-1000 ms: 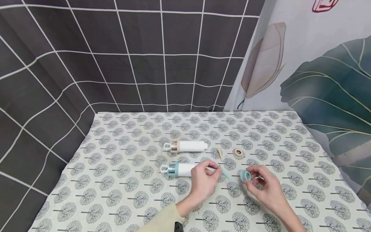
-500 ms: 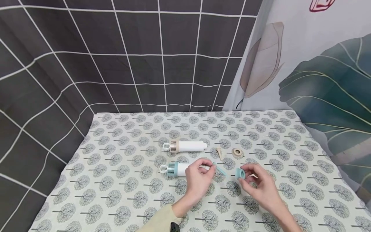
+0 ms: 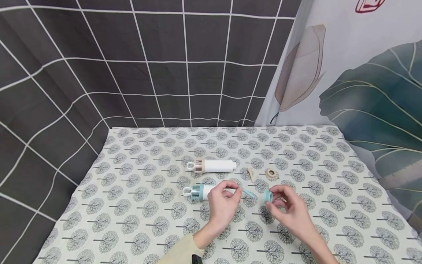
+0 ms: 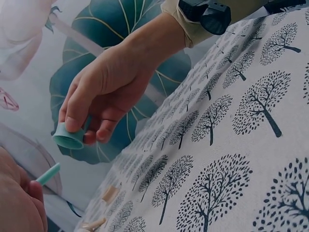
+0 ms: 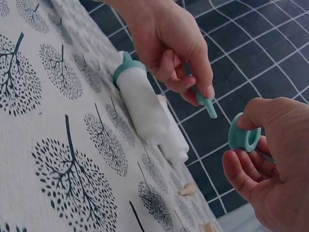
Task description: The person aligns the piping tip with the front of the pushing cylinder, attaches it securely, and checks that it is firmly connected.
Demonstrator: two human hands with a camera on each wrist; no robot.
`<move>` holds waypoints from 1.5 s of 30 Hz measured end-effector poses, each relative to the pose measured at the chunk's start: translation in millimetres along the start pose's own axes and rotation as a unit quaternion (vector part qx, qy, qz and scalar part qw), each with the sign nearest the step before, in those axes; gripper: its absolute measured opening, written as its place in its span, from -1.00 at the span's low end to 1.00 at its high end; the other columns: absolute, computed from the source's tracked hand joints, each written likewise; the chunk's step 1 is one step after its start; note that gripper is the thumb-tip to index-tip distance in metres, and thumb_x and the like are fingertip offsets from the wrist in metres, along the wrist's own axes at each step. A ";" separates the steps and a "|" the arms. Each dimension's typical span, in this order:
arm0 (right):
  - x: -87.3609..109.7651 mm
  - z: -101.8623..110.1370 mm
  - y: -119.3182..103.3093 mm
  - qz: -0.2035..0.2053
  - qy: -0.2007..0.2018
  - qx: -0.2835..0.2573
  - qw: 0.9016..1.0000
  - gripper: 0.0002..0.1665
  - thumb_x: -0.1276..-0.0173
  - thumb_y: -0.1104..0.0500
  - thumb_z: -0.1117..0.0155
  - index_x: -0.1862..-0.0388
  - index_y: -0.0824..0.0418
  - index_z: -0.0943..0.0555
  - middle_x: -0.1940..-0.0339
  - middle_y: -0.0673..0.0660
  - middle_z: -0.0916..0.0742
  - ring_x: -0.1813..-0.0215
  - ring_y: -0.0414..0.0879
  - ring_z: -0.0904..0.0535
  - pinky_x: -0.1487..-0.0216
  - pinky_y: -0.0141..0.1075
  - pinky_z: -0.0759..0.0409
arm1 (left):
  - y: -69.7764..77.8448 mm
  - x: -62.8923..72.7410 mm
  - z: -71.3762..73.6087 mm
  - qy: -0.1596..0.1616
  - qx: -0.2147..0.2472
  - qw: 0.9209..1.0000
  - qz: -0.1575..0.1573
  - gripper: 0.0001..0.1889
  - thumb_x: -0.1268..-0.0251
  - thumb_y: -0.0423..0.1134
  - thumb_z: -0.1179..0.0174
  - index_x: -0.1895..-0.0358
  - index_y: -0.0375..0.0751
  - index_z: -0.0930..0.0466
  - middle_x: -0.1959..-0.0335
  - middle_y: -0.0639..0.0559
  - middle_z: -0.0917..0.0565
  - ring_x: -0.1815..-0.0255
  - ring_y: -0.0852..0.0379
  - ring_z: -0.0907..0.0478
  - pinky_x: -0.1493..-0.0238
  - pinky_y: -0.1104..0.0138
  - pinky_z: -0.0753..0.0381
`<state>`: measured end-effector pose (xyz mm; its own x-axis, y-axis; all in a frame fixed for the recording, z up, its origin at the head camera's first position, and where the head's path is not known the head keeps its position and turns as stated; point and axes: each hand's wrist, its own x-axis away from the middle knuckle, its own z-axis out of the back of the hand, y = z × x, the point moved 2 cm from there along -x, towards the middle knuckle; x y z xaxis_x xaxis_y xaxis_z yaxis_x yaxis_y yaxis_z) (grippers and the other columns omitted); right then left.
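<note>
Between my left hand's (image 3: 221, 203) thumb and fingers I pinch a slim teal stick (image 3: 248, 193), its free end pointing right. The right wrist view shows a wider end on this stick (image 5: 207, 106) at my fingertips. My right hand (image 3: 291, 211) holds a teal flared ring (image 3: 268, 195) by its side. In the left wrist view the ring (image 4: 70, 137) looks like a short funnel, its opening tilted down. A small gap separates stick and ring. Behind my left hand lies a white tube with a teal slotted end (image 3: 197, 192) and a white loop; the hand covers its right part.
A matching white tube with a beige slotted end (image 3: 217, 166) lies farther back. To its right are a small beige peg (image 3: 251, 175) and a beige ring (image 3: 271, 173). The tree-print cloth (image 3: 138, 220) covers the table; a dark grid curtain (image 3: 165, 80) hangs behind.
Both hands have shifted left with their pieces, the right hand more, so the ring is nearer the stick's tip. The ring has turned, its opening facing less toward the head camera.
</note>
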<state>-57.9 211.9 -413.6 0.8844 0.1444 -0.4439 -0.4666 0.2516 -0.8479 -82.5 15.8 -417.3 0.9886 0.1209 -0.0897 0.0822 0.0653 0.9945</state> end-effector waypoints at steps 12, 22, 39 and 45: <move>-1.7 -11.9 -3.3 -0.034 -0.004 -0.012 0.999 -0.51 0.00 0.67 -0.32 0.06 0.45 -0.50 0.24 0.23 -0.62 0.24 -0.10 -0.61 0.16 -0.41 -0.64 | -2.5 2.8 4.6 0.029 0.009 1.000 -0.009 -0.88 -0.09 -0.42 -0.43 0.36 -0.22 -0.67 0.58 0.05 -0.68 0.67 0.27 -0.54 0.66 0.40 -0.49; -1.1 -19.2 -2.0 -0.029 -0.017 -0.025 0.999 -0.52 0.00 0.66 -0.32 0.06 0.47 -0.48 0.25 0.25 -0.61 0.25 -0.08 -0.61 0.14 -0.40 -0.64 | -2.7 6.1 8.4 0.038 0.002 0.999 -0.017 -0.89 -0.09 -0.43 -0.42 0.37 -0.21 -0.66 0.62 0.04 -0.67 0.70 0.28 -0.52 0.69 0.41 -0.42; -9.2 -29.5 -2.0 -0.021 -0.031 -0.037 0.999 -0.48 0.05 0.70 -0.33 0.06 0.49 -0.47 0.21 0.27 -0.61 0.17 -0.13 -0.60 0.16 -0.34 -0.66 | 0.2 12.0 12.3 0.054 0.012 0.998 -0.017 -0.89 -0.09 -0.40 -0.43 0.36 -0.21 -0.66 0.69 -0.04 -0.65 0.75 0.29 -0.46 0.72 0.44 -0.32; -11.1 -32.8 -3.2 -0.028 -0.036 -0.043 0.998 -0.48 0.03 0.69 -0.32 0.06 0.48 -0.47 0.24 0.26 -0.63 0.19 -0.13 -0.60 0.17 -0.33 -0.67 | -0.8 12.8 13.1 0.060 0.004 0.998 -0.021 -0.89 -0.10 -0.40 -0.43 0.39 -0.17 -0.66 0.72 0.08 -0.63 0.76 0.30 -0.45 0.73 0.44 -0.32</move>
<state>-65.8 178.1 -415.5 0.9045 0.2012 -0.3759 -0.4111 0.1779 -0.8941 -68.2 4.3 -418.5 0.9621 0.2357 -0.1370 0.1251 0.0650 0.9900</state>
